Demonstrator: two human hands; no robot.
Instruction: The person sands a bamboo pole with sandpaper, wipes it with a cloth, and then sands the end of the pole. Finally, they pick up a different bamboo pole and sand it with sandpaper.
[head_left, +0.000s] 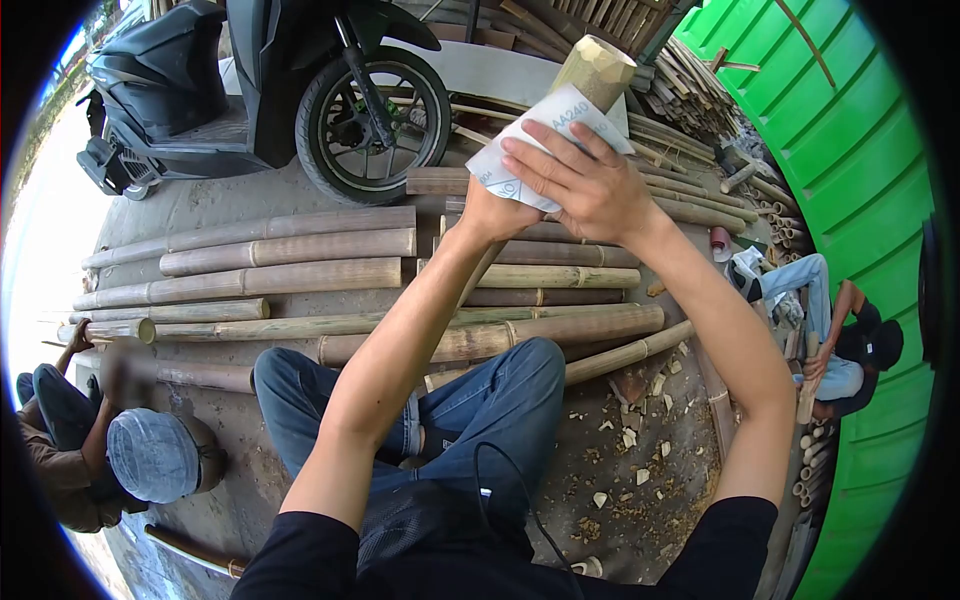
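Observation:
A bamboo pole (pixel 590 75) rises at a tilt in front of me, its cut upper end facing up and its lower part passing down behind my wrists. Around it lies a white-backed sheet of sandpaper (pixel 500 160) printed "AA240". My right hand (pixel 595 190) presses the sheet onto the pole, fingers curled over it. Just below and to the left, my left hand (pixel 492 212) is closed about the pole under the sandpaper. Most of its fingers are hidden by the sheet and my other hand.
Several cut bamboo poles (pixel 330 275) lie across the ground ahead. A scooter (pixel 250 90) stands behind them. At left, a person (pixel 65 440) handles bamboo beside a plastic-covered bucket (pixel 155 455). Another person (pixel 850 350) sits at right by a green metal wall (pixel 870 200). Wood chips (pixel 640 470) litter the ground.

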